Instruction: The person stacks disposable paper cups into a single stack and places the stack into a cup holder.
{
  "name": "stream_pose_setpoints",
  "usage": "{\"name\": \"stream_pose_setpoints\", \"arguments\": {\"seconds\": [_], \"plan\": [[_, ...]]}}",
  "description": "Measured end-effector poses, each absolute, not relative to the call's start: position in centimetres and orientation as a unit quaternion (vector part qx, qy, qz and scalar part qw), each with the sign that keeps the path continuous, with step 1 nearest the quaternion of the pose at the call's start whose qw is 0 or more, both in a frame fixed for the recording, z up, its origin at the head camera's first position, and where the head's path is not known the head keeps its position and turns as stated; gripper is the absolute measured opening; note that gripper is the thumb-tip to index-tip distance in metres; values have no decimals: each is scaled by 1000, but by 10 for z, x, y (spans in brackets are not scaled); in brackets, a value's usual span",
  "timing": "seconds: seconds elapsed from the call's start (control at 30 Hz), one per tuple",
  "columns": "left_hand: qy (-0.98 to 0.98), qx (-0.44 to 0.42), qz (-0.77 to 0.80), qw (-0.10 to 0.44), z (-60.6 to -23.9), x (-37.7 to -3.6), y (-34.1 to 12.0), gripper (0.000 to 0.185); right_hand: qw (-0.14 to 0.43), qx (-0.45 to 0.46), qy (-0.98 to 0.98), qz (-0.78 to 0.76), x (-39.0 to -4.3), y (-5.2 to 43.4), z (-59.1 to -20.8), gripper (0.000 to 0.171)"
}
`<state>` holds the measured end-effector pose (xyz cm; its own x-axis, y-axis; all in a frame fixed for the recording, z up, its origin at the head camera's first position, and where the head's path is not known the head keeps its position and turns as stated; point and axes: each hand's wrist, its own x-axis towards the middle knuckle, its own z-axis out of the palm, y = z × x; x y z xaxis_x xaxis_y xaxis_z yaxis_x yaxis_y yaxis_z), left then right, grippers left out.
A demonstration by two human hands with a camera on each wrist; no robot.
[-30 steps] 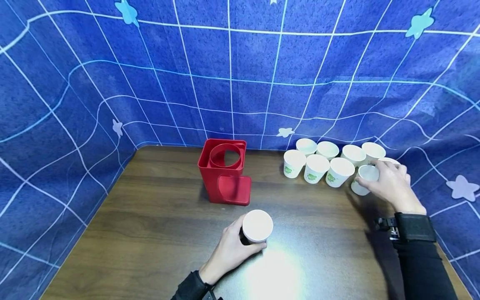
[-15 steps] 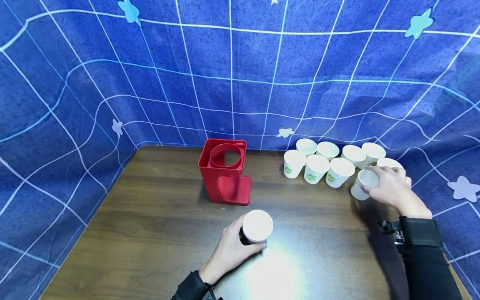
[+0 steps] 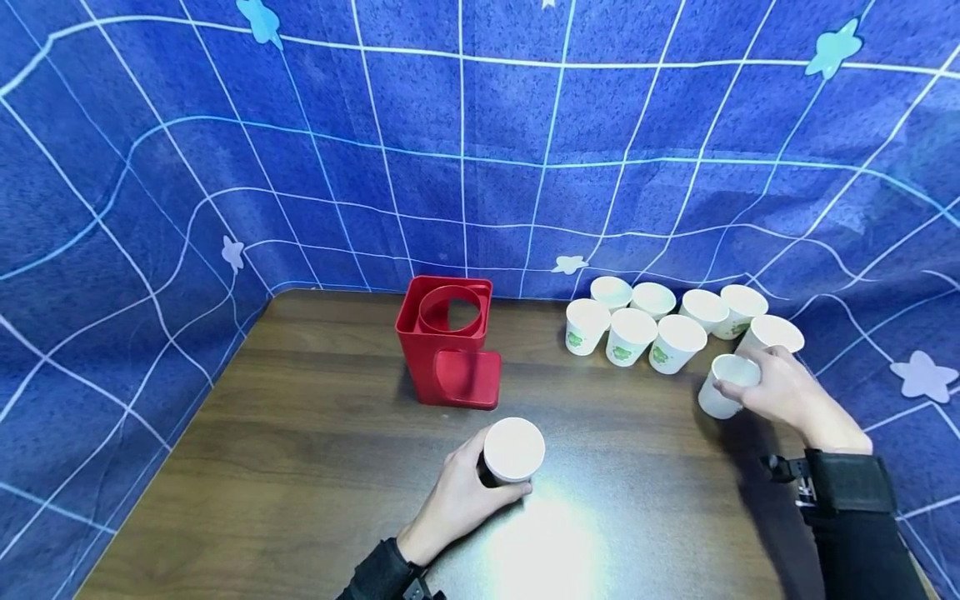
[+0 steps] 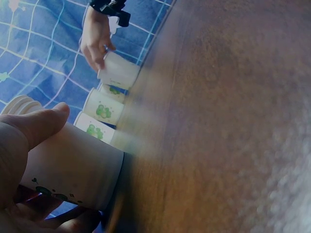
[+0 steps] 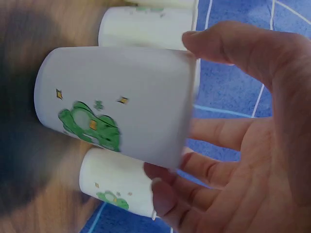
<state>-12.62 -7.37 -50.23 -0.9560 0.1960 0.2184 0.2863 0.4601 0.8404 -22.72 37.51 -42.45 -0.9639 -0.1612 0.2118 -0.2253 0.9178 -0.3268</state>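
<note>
Near side, about mid-table: the left hand [image 3: 459, 500] I am monitoring over the link is grasping a white cup [image 3: 514, 450], thumb and fingers wrapping its sides. In the left wrist view, what look like several pale rims are showing layered at its upper end (I am not managing to count them). Off to the right, the right hand [image 3: 795, 396] is pinching a second cup [image 3: 717, 402] by its upper part, thumb on one side, fingers on the other; I cannot tell whether its base is touching the table [image 3: 300, 467]. A green cartoon print [image 5: 92, 126] is showing on its wall. Eight more cups [image 3: 678, 342] are standing at far right, five in the far row and three in the near one, the pinched cup sitting just near of the rightmost. To their left, also far, a red holder [image 3: 423, 362] is standing, a round ring filling its top. Blue cloth [image 3: 495, 112] with pale grid lines is hanging behind. Dark straps [image 3: 851, 483] are circling both wrists.
</note>
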Motion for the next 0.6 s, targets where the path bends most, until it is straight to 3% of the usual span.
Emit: {"name": "stream_pose_setpoints", "arguments": {"seconds": [0.17,0.4,0.6], "plan": [[-852,-142,-501,44,-504,-127,-74,76,95,97,-972,191,-219,361,-425,60],[-850,-142,-506,41,-503,-126,-74,76,179,148,-948,217,-208,334,-421,51],[-850,-138,-508,32,-502,-126,-74,77,206,175,-939,213,-198,309,-407,51]]}}
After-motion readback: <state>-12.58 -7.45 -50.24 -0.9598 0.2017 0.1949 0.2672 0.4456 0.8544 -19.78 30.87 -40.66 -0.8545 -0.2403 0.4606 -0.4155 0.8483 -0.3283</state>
